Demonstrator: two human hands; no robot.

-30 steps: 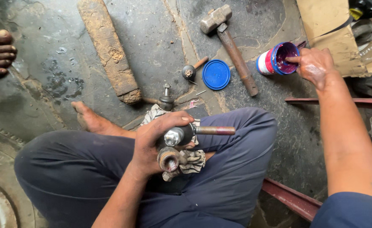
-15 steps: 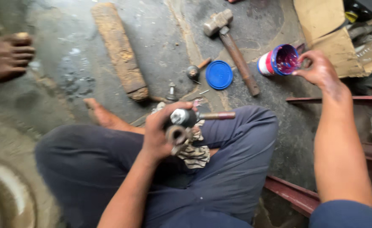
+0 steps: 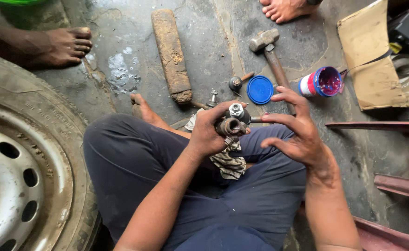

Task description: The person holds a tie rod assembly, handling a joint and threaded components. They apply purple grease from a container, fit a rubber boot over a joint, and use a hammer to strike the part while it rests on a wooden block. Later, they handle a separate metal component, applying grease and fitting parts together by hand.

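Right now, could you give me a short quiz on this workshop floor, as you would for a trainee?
1. True or false: the left hand grips a metal joint part over a rag.
2. Which lies beside the blue lid? A) a saw B) a hammer C) a paintbrush
3. Fill in: the open tin holds a ____ coloured grease.

Key
1. True.
2. B.
3. Purple. The right hand is open beside the part, and the grease on its fingertips cannot be made out.
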